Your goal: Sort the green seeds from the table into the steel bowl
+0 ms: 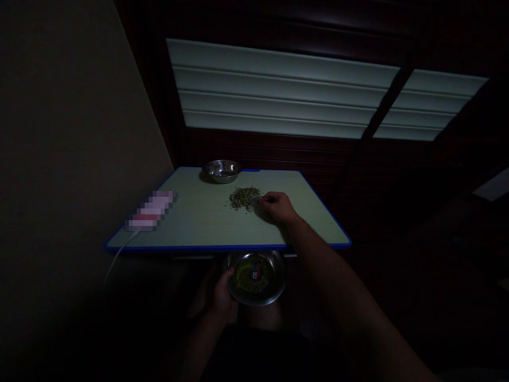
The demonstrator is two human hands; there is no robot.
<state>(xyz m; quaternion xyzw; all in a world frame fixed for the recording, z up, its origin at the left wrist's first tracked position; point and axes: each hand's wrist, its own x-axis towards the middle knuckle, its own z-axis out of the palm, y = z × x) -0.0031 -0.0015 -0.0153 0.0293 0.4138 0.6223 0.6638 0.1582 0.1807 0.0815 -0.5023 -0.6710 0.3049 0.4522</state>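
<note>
My left hand grips the rim of a metal bowl, held below the table's front edge. Small green beans lie in this bowl, along with a small dark object bearing a pale patch that I cannot identify. My right hand reaches over the tabletop, its fingers pinched at the right side of a loose pile of small green-brown beans. Something greyish shows by the fingertips, too dim to name.
A second metal bowl stands at the back left of the blue-edged table. On the left lies a blurred-out phone-like device with a white cable running over the edge. Wall on the left, dark slatted doors behind. The room is dim.
</note>
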